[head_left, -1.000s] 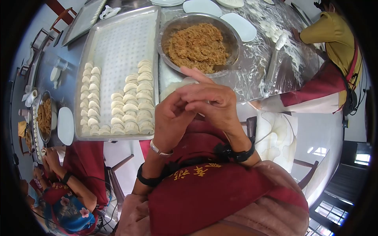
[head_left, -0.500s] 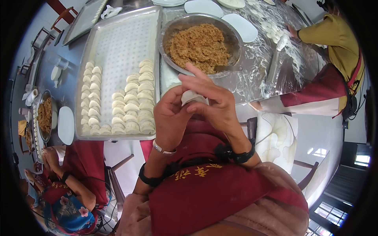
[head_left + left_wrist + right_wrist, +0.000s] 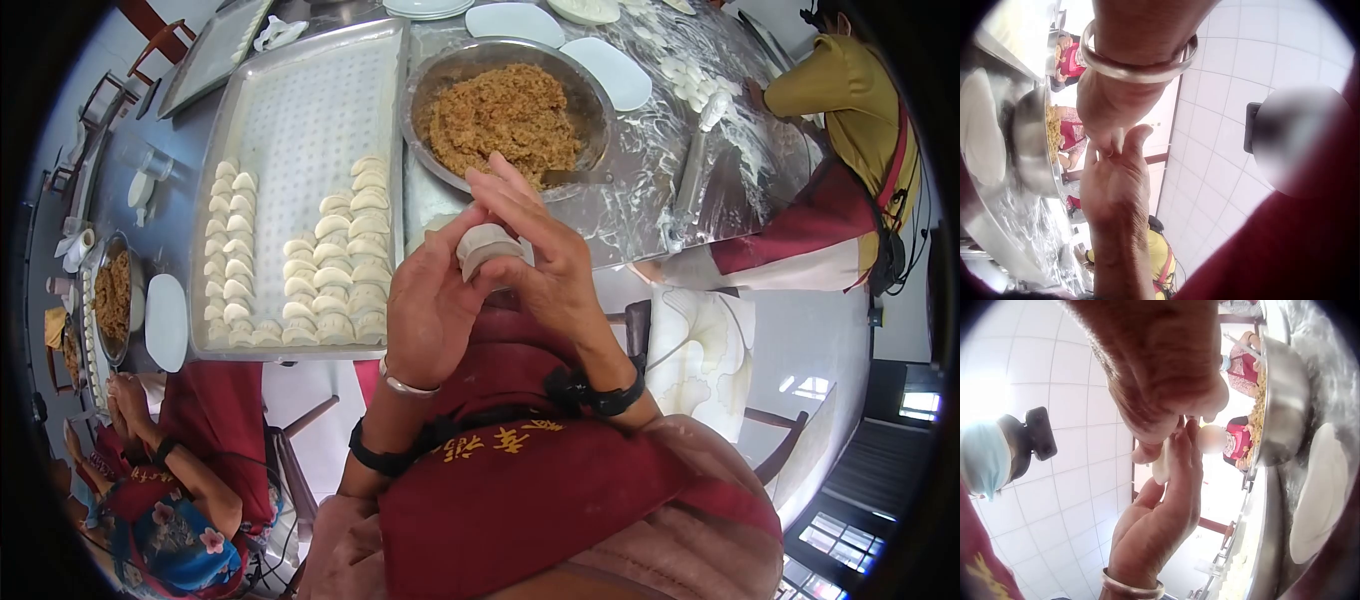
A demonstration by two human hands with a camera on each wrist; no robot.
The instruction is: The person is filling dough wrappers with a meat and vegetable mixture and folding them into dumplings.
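Observation:
Both hands meet in front of the apron, close to the near rim of a steel bowl (image 3: 590,130) of brown minced filling (image 3: 505,115). Between them is a pale dumpling (image 3: 487,247), whose white top shows in the head view. My left hand (image 3: 430,310) wears a bangle and cups the dumpling from its left side. My right hand (image 3: 550,260) holds it from the other side, thumb along the near edge and fingers stretched over the far side. In the right wrist view a strip of the dumpling (image 3: 1160,469) shows between the hands; its underside is hidden.
A large metal tray (image 3: 300,110) with rows of folded dumplings (image 3: 330,285) stands left of the bowl. White plates (image 3: 610,72) lie behind it. Floured dough pieces (image 3: 690,80) and a rolling pin (image 3: 700,150) are at right, near another person (image 3: 850,110). More people sit at left.
The dumpling was hidden under my fingers and now shows plainly between the hands. My right fingers have lifted and straightened. The person at right drew a hand back from the dough pieces.

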